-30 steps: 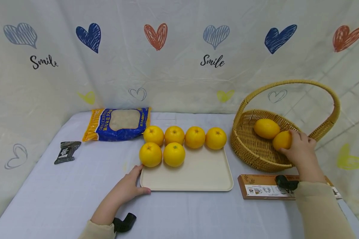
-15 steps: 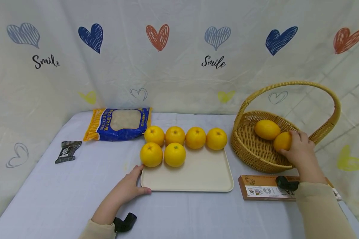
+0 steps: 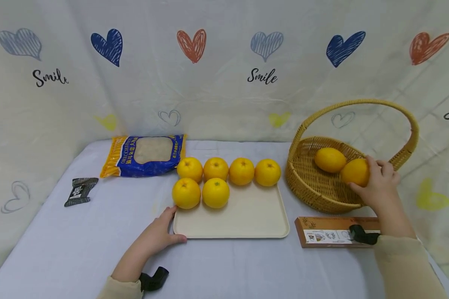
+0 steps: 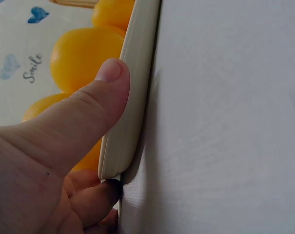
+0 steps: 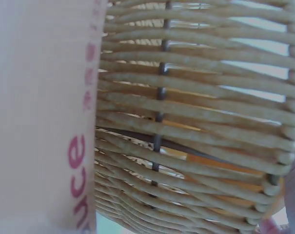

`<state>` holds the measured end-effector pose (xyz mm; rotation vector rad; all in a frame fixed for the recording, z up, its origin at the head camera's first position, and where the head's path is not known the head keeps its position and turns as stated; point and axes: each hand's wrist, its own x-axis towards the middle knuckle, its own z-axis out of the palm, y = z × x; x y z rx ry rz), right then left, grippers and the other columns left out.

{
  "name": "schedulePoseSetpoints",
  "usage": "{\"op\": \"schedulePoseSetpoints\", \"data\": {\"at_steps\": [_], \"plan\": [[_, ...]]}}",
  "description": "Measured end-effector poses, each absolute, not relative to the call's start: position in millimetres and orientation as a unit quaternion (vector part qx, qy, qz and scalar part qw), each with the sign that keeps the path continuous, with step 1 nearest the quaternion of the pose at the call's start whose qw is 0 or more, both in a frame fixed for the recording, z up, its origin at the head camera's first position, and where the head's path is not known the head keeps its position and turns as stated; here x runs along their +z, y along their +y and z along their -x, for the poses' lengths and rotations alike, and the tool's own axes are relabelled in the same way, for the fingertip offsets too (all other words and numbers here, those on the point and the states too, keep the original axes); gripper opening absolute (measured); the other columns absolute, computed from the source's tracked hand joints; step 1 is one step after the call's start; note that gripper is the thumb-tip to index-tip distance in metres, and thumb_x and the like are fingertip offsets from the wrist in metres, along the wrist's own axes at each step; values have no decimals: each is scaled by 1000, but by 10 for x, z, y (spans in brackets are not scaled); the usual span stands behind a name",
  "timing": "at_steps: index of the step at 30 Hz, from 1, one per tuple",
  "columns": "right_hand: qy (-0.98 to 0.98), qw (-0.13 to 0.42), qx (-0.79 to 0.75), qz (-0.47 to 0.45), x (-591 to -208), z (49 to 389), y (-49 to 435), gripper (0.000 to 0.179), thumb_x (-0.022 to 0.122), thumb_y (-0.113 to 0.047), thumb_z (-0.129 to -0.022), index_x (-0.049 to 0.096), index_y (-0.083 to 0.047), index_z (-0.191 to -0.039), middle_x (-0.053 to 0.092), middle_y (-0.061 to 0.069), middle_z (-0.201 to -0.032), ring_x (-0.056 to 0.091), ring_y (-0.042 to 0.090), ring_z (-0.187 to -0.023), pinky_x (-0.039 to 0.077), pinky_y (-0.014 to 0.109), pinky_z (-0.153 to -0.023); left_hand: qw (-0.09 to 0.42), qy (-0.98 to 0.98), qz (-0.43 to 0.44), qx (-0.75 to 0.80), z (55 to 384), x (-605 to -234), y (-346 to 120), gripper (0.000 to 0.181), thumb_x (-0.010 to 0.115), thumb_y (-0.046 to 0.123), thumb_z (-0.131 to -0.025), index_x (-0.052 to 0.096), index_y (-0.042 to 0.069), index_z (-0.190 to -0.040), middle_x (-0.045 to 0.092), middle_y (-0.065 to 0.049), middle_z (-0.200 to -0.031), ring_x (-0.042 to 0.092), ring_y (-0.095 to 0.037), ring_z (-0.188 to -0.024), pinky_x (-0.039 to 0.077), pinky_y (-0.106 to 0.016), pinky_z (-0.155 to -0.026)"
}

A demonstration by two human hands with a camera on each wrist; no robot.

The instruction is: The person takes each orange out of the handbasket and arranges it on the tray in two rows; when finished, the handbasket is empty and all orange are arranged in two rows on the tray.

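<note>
My left hand (image 3: pixel 159 236) holds the left front corner of a cream tray (image 3: pixel 239 224). In the left wrist view its thumb (image 4: pixel 110 90) lies against the tray's wall, fingers curled at the corner. Several oranges (image 3: pixel 215 193) stand on the tray in two rows at the back and left. At the right, my right hand (image 3: pixel 381 187) grips an orange (image 3: pixel 354 172) inside a wicker basket (image 3: pixel 314 195). Another orange (image 3: pixel 330 160) lies beside it in the basket. In the right wrist view the basket's woven wall (image 5: pixel 210 107) hides most of the held orange.
A blue and yellow pasta bag (image 3: pixel 146 155) lies behind the tray's left end. A small black wrapped packet (image 3: pixel 80 192) sits farther left. In front of the basket lies a brown flat box (image 3: pixel 333 232), partly under the right wrist. The basket's tall handle (image 3: pixel 359 101) arches above.
The right hand and its orange have shifted slightly within the basket, with more of the orange now showing. The left hand stays at the tray corner. The whole view has moved a little.
</note>
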<state>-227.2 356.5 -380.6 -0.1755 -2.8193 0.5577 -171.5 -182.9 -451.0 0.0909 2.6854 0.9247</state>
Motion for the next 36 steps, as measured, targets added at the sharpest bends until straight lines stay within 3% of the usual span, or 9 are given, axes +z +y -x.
{"op": "schedulePoseSetpoints", "data": {"at_steps": [9,16,18,20,21,23,25,29,36], "plan": [[-952,174,249,31,-3684,2167,3366,79,67,-18,-81,19,-4,-143,7,29,-142,11,53,-124,24,70,-91,143,935,-37,321,1696,-4498,-1832,103,77,47,-63,25,9,-144,24,-24,-146,25,-43,-133,25,-58,-105],[-942,224,248,-37,-3587,2174,3218,79,72,-11,-75,26,-1,-139,29,29,-139,24,54,-121,20,68,-97,148,934,-33,324,1708,-4488,-1828,103,77,47,-64,25,9,-144,24,-23,-147,24,-42,-133,25,-58,-105],[-935,227,268,-50,-3566,2163,3153,80,72,-8,-74,27,-1,-139,27,27,-140,24,50,-123,21,67,-99,147,934,-33,325,1709,-4489,-1830,103,77,47,-63,25,9,-144,24,-23,-147,24,-42,-134,25,-58,-105],[-926,229,294,-59,-3559,2153,3075,80,73,-6,-73,28,-3,-139,23,23,-141,27,44,-121,32,46,-106,145,934,-35,325,1705,-4491,-1833,103,77,48,-63,25,9,-144,24,-24,-146,24,-43,-133,24,-58,-105],[-921,229,309,-64,-3558,2148,3033,79,72,-4,-73,28,-4,-139,21,22,-141,29,41,-119,38,33,-103,145,934,-36,325,1704,-4494,-1835,103,77,48,-63,25,9,-144,24,-24,-146,24,-43,-133,24,-58,-105],[-908,226,344,-76,-3557,2140,2945,79,71,1,-73,27,-7,-139,15,19,-140,31,31,-115,42,9,-87,144,934,-34,324,1703,-4502,-1837,103,77,48,-63,25,10,-144,23,-24,-147,24,-43,-133,24,-58,-105],[-896,222,374,-93,-3556,2147,2859,79,69,4,-73,26,-8,-139,12,18,-139,31,18,-111,36,-4,-71,143,936,-32,320,1700,-4508,-1843,103,76,49,-63,24,10,-144,23,-24,-147,25,-44,-132,25,-59,-104],[-879,198,417,-122,-3564,2168,2711,82,66,8,-74,21,-10,-140,13,18,-137,31,1,-104,41,-2,-67,142,937,-31,316,1700,-4514,-1851,104,76,50,-63,24,11,-144,23,-24,-147,25,-44,-132,25,-60,-104],[-849,176,482,-122,-3647,2175,2487,76,60,5,-81,15,-16,-139,27,-1,-125,43,2,-95,43,2,-72,142,936,-35,320,1715,-4524,-1846,104,76,50,-63,25,10,-144,24,-23,-147,24,-43,-133,25,-59,-104]]}}
